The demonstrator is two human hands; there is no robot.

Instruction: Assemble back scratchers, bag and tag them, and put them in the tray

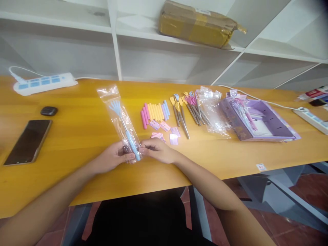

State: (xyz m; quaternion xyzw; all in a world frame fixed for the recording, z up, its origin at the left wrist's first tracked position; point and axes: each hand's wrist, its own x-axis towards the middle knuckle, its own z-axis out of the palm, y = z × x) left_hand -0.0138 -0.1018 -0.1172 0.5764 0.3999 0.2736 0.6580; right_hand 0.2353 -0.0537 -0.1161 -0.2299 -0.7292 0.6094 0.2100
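A blue back scratcher (131,143) with a hand-shaped head lies inside a clear plastic bag (109,93). My left hand (115,156) pinches the lower left of the bag, thumb on top. On the other side, the fingers of my right hand (156,150) are closed on the bag's lower right edge. Just beyond my hands are rows of pink, yellow, purple and blue handle tubes (155,112) and several small printed cards (164,126). Farther right lie metal scratcher rods (183,124) with yellow, pink and blue heads, beside a pile of clear bags (214,109).
A purple box (276,128) at the right holds bagged scratchers. At the left are a phone (28,141), a small black case (49,110) and a power strip (46,84). Another power strip (312,119) lies far right. A taped carton (194,25) sits on the shelf above.
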